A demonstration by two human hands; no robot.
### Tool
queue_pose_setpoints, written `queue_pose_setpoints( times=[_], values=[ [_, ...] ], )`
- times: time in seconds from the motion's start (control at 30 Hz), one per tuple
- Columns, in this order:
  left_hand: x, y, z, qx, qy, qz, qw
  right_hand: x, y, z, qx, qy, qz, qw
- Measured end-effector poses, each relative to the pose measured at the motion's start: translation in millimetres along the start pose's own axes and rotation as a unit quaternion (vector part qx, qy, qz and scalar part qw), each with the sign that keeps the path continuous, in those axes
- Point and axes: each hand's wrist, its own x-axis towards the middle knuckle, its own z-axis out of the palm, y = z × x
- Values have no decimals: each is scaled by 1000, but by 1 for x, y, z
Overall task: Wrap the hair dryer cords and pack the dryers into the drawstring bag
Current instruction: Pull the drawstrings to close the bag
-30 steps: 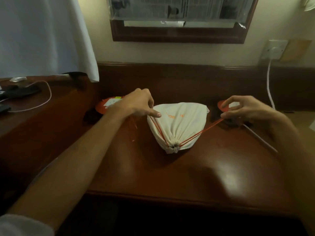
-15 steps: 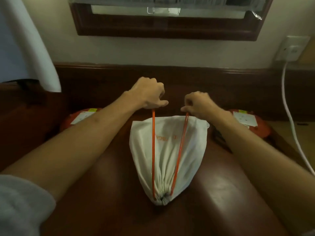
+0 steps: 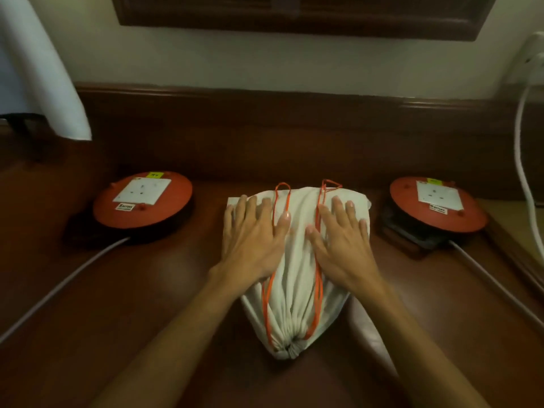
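Note:
A white drawstring bag (image 3: pixel 294 295) lies on the dark wooden desk (image 3: pixel 147 334), its mouth cinched tight toward me. Two orange drawstring loops (image 3: pixel 319 278) lie loose along its top. My left hand (image 3: pixel 253 240) rests flat on the bag's left half, fingers spread. On the right half my right hand (image 3: pixel 343 242) lies flat the same way. Neither hand grips anything. The bag bulges; its contents are hidden, and no hair dryer shows.
Two round orange cable reels with white sockets sit beside the bag, one left (image 3: pixel 142 200), one right (image 3: pixel 435 203), each with a grey cable running toward me. A white cable (image 3: pixel 522 160) hangs from a wall socket at far right. A white cloth (image 3: pixel 38 72) hangs at upper left.
Both hands let go of the orange drawstrings they were pulling and now lie flat on the bag. The strings dropped onto the bag. The camera moved closer.

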Motion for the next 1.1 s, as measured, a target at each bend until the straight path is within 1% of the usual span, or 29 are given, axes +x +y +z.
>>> queue_pose_setpoints(
  times=[0.07,0.2,0.33,0.4,0.43,0.5,0.53,0.57,0.6,0.63,0.7,0.77,0.93,1.03,1.1],
  values=[
    [1,-5,9,7,-3,7,1000,0,7,11,-3,-13,1,1000],
    [4,-11,18,42,32,30,998,2,10,16,-12,-15,2,1000],
    [5,-9,16,24,45,20,998,9,8,17,-9,-29,4,1000],
    [10,-7,11,-23,38,17,999,14,6,12,16,-44,4,999],
    [12,-6,5,-69,26,9,997,14,5,7,46,-41,2,998],
    [12,-9,-14,-180,20,-30,983,5,6,-3,116,7,0,993],
    [9,-13,-23,-217,37,-49,974,-5,8,-7,140,41,5,989],
    [2,-17,-29,-229,55,-61,970,-17,11,-7,155,67,15,986],
    [-7,-23,-32,-229,62,-64,969,-29,13,-4,160,74,24,984],
    [-18,-28,-31,-223,53,-62,971,-39,14,2,158,62,29,985],
    [-34,-37,-17,-191,4,-37,981,-47,17,17,148,16,24,989],
    [-35,-46,4,-158,-16,-5,987,-40,17,26,159,-6,17,987],
    [-4,-57,18,-170,4,-4,985,-1,17,35,141,4,6,990],
    [15,-60,23,-163,14,-8,987,21,15,43,135,17,12,991],
    [26,-64,28,-177,25,-8,984,31,15,48,128,32,21,991]
  ],
)
